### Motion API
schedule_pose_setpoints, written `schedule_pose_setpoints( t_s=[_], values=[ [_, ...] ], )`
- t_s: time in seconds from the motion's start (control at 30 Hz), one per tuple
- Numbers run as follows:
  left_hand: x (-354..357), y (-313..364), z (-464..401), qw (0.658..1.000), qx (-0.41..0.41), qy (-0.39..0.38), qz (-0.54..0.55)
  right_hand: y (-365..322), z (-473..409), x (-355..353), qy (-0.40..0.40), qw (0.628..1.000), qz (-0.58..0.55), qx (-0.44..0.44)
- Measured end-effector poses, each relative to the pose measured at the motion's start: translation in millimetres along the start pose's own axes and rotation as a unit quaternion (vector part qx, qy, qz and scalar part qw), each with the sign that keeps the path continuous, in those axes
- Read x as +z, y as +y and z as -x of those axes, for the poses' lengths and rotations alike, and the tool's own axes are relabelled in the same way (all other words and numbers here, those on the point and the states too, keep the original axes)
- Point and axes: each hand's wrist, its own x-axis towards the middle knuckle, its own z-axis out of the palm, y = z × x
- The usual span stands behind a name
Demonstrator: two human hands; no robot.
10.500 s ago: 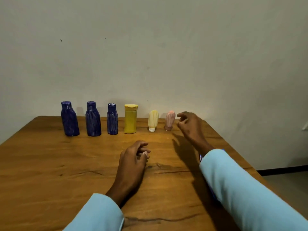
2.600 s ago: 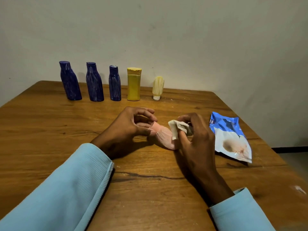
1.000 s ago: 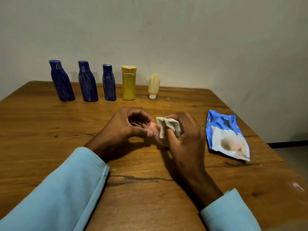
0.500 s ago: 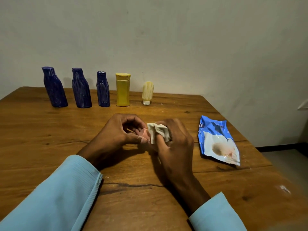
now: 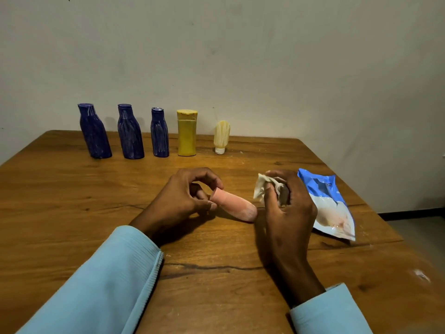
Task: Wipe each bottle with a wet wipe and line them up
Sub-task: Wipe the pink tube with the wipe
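- Pink bottle (image 5: 232, 204) lies on its side between my two hands, cap end toward my left hand, rounded end pointing at my right wrist side and resting on the wooden table (image 5: 72, 201).
- My left hand (image 5: 185, 198) pinches the bottle's cap end, thumb below and curled fingers above.
- My right hand (image 5: 286, 208) is curled round a crumpled wet wipe (image 5: 265, 189), which bunches out past my fingertips; the wipe sits just beside the bottle's rounded end, and I cannot tell whether it touches.
- Just to the right of my right hand lies the blue and white wipes packet (image 5: 330, 208), flat on the table.
- Beyond both hands, along the far table edge by the wall, five bottles stand in a row with gaps between them.
- From the left of that row: a large dark blue bottle (image 5: 94, 132), a second dark blue bottle (image 5: 130, 132), a smaller dark blue bottle (image 5: 159, 133), a yellow bottle (image 5: 187, 133), and a small cream tube (image 5: 221, 137) standing on its white cap.
- The cream tube stands almost straight beyond the gap between my hands; the blue ones are off beyond my left hand.
- Light blue sleeves (image 5: 108, 285) cover both my forearms.
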Motion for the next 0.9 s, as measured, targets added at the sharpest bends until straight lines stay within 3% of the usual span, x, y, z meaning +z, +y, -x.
schedule_pose_setpoints(
  t_s=[0.13, 0.27, 0.43, 0.7, 0.9],
  values=[
    [-3.3, -3.0, -2.1, 1.0, 0.02, -0.015, -0.012, 2.2, -0.7, -4.7, 0.005, 0.999, -0.031, 0.011],
    [-2.5, -7.3, -5.1, 0.999, 0.027, -0.004, -0.023, 0.2, 1.5, -2.7, -0.054, 0.997, -0.046, -0.019],
    [-1.0, -7.6, -5.9, 1.0, 0.015, 0.004, -0.002, -9.3, 12.6, 6.8, -0.099, 0.989, -0.008, -0.112],
    [2.7, -1.9, -1.7, 0.999, 0.003, -0.005, 0.038, -3.2, 20.6, 19.1, -0.197, 0.966, 0.052, -0.162],
    [0.5, -2.7, -2.1, 1.0, 0.006, -0.011, 0.012, 3.3, 12.5, 7.8, -0.072, 0.992, 0.05, -0.095]
  ],
)
